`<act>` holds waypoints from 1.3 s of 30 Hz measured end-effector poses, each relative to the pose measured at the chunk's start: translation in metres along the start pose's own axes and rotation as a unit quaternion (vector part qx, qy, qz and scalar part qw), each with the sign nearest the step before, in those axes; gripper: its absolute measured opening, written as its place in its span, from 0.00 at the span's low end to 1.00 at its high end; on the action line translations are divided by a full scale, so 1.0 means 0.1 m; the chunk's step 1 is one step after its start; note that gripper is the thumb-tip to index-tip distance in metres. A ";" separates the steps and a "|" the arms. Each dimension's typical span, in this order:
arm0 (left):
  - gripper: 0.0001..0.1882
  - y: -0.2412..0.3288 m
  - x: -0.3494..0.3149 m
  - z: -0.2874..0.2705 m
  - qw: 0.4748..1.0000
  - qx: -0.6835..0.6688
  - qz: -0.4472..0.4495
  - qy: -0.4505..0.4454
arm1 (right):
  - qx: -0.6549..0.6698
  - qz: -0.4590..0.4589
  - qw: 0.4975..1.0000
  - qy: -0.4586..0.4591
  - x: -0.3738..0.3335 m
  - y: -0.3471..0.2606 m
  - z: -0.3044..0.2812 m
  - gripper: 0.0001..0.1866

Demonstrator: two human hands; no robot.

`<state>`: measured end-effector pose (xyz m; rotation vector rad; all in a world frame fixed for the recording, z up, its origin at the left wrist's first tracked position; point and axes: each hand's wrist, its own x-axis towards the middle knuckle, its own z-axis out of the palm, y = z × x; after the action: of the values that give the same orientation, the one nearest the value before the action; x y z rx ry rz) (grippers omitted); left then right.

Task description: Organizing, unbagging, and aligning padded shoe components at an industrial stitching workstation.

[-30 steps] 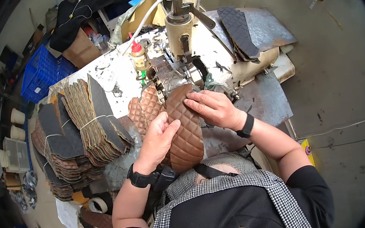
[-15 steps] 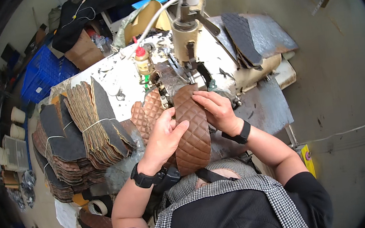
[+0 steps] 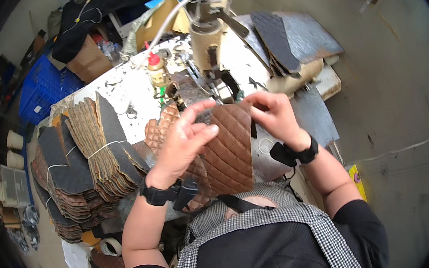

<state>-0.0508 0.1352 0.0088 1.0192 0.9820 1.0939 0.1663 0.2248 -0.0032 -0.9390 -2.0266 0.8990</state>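
Note:
A brown quilted leather-like panel [image 3: 228,151] hangs from the front of the bench machine [image 3: 207,42] toward my lap. My right hand [image 3: 277,117] pinches its upper right corner between thumb and bent fingers. At its upper left edge is my left hand [image 3: 186,140], thumb and forefinger stretched apart; whether they touch the panel I cannot tell. Left of it lies another quilted brown piece [image 3: 162,124], partly hidden by my left hand. The machine's working end sits just beyond the panel's top edge.
Banded stacks of cut pieces [image 3: 102,147] stand at the left. A red-capped bottle [image 3: 156,72] stands beside the machine. Dark quilted pieces [image 3: 274,42] lie at the back right. Behind the stacks sits a blue crate [image 3: 45,89]. Dark scraps litter the white bench top [image 3: 110,101].
The panel has turned, and its top edge has come away from the machine's working end. My right hand has moved to its corner; my left fingers have spread.

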 end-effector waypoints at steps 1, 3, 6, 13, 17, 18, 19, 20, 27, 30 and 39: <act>0.20 0.03 0.00 -0.01 1.000 -0.020 0.007 -0.006 | 0.101 0.095 0.988 -0.073 0.03 -0.03 -0.05 0.06; 0.16 0.04 0.00 -0.05 0.998 -0.053 0.002 0.017 | 0.222 0.212 0.939 -0.155 0.07 -0.06 -0.05 0.05; 0.16 -0.04 -0.01 -0.11 0.996 -0.079 -0.019 0.026 | 0.279 0.232 0.913 -0.185 0.11 -0.03 0.04 0.05; 0.15 -0.23 -0.08 -0.31 0.980 -0.201 -0.006 -0.007 | 0.294 0.252 0.895 -0.222 0.12 -0.05 0.12 0.11; 0.14 -0.18 -0.14 -0.34 0.977 -0.213 -0.027 -0.001 | 0.184 0.147 0.949 -0.209 0.07 -0.15 0.10 0.13; 0.15 -0.17 -0.17 -0.31 0.978 -0.207 -0.037 -0.005 | 0.128 0.064 0.973 -0.181 0.05 -0.17 0.12 0.12; 0.15 -0.14 -0.21 -0.28 0.978 -0.206 -0.034 -0.005 | 0.064 0.008 0.986 -0.151 0.01 -0.17 0.12 0.11; 0.15 -0.12 -0.24 -0.24 0.980 -0.192 -0.042 0.008 | -0.018 -0.168 0.984 -0.059 -0.01 -0.17 0.15 0.06; 0.12 -0.12 -0.39 0.04 0.997 0.015 -0.018 0.079 | -0.013 -0.306 0.952 -0.011 -0.11 0.12 0.43 0.17; 0.14 -0.14 -0.41 0.07 0.996 0.018 -0.034 0.079 | 0.024 -0.283 0.958 -0.027 -0.16 0.21 0.54 0.18; 0.14 -0.10 -0.18 0.06 0.997 -0.012 -0.021 0.080 | -0.005 -0.224 0.974 0.018 -0.14 0.23 0.49 0.19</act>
<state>-0.0464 0.1155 0.0022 0.8993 1.1107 1.1631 0.1405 0.2108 -0.0508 -0.4625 -2.0926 0.6184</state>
